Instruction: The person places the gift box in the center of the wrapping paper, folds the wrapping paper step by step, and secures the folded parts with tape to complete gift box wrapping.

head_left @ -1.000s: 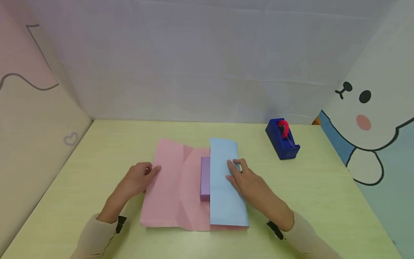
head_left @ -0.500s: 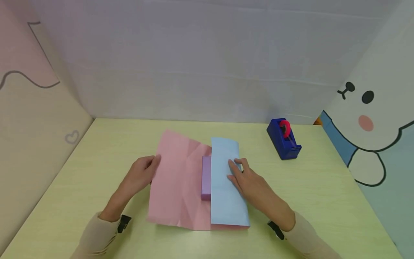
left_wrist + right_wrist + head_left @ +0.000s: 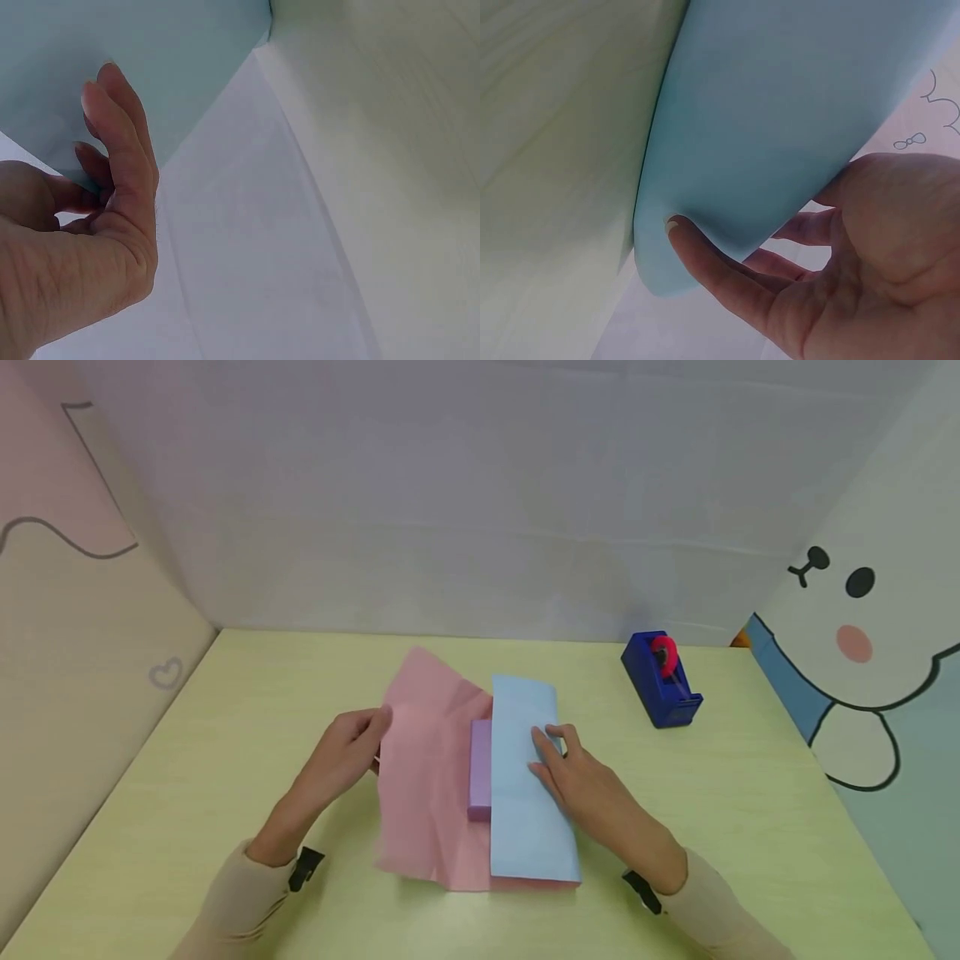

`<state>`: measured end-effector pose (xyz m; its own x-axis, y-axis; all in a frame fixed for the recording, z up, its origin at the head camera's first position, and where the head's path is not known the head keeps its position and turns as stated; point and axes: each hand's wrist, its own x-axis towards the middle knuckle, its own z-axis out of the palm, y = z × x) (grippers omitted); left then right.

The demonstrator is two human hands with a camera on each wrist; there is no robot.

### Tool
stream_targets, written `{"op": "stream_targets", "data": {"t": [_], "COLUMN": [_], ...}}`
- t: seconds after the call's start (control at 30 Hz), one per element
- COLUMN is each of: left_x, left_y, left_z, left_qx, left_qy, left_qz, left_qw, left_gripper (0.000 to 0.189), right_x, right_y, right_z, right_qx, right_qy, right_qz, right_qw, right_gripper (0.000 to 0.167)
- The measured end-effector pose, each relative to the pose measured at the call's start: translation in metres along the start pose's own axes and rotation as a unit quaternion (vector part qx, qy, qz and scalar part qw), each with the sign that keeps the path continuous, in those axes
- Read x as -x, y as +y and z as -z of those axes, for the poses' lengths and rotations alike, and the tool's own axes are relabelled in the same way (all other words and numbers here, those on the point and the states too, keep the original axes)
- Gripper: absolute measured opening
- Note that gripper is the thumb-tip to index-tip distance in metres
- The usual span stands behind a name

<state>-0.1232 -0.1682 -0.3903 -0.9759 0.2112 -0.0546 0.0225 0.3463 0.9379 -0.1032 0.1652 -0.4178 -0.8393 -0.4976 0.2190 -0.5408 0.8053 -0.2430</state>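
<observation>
The creased sheet of paper (image 3: 423, 785), pink on one face and pale blue on the other, lies on the bench (image 3: 285, 668) beneath a purple box (image 3: 479, 772), its blue flap (image 3: 525, 827) hiding the box's right part. The left hand (image 3: 341, 756) pinches the raised left edge; the right hand (image 3: 596, 789) rests loosely spread fingers on the flap, some tips obscured from the right wrist.

room lies between paper (image 3: 513, 802) and tape dispenser (image 3: 654, 692), right hand (image 3: 591, 783) blocking in front.

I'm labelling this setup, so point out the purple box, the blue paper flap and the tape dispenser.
Purple box (image 3: 480, 770), head view: middle of its uncovered strip.
Blue paper flap (image 3: 519, 810), head view: on its upper face.
Tape dispenser (image 3: 657, 692), head view: on its dark blue body.
</observation>
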Motion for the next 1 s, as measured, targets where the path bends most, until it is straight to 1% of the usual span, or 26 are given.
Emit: {"op": "stream_targets", "data": {"t": [0.13, 0.37, 0.47, 0.67, 0.8, 1.0], "left_x": [-0.002, -0.005, -0.007, -0.011, -0.014, -0.022], "left_y": [0.009, 0.023, 0.026, 0.033, 0.039, 0.043], "left_z": [-0.007, -0.022, -0.028, -0.04, -0.049, -0.064], "left_qx": [0.019, 0.041, 0.048, 0.045, 0.041, 0.029], "left_qy": [-0.008, -0.008, -0.014, -0.03, -0.044, -0.056], "left_qz": [-0.009, -0.02, -0.026, -0.038, -0.057, -0.095], "left_qw": [0.9998, 0.9989, 0.9984, 0.9978, 0.9965, 0.9934], "left_gripper": [0.046, 0.046, 0.046, 0.047, 0.045, 0.04], "right_x": [0.0, 0.0, 0.0, 0.001, 0.001, 0.001], "right_y": [0.0, 0.0, 0.0, 0.0, 0.0, 0.0], "right_z": [0.001, 0.001, 0.001, 0.0, 0.0, 0.0], "right_qx": [0.001, -0.007, -0.007, -0.006, -0.006, -0.007], "right_qy": [0.005, 0.001, -0.001, -0.001, 0.0, 0.0], "right_qz": [0.003, -0.004, -0.004, 0.002, 0.002, 0.001], "right_qw": [1.0, 1.0, 1.0, 1.0, 1.0, 1.0], "right_gripper": [0.049, 0.049, 0.049, 0.049, 0.049, 0.049]}}
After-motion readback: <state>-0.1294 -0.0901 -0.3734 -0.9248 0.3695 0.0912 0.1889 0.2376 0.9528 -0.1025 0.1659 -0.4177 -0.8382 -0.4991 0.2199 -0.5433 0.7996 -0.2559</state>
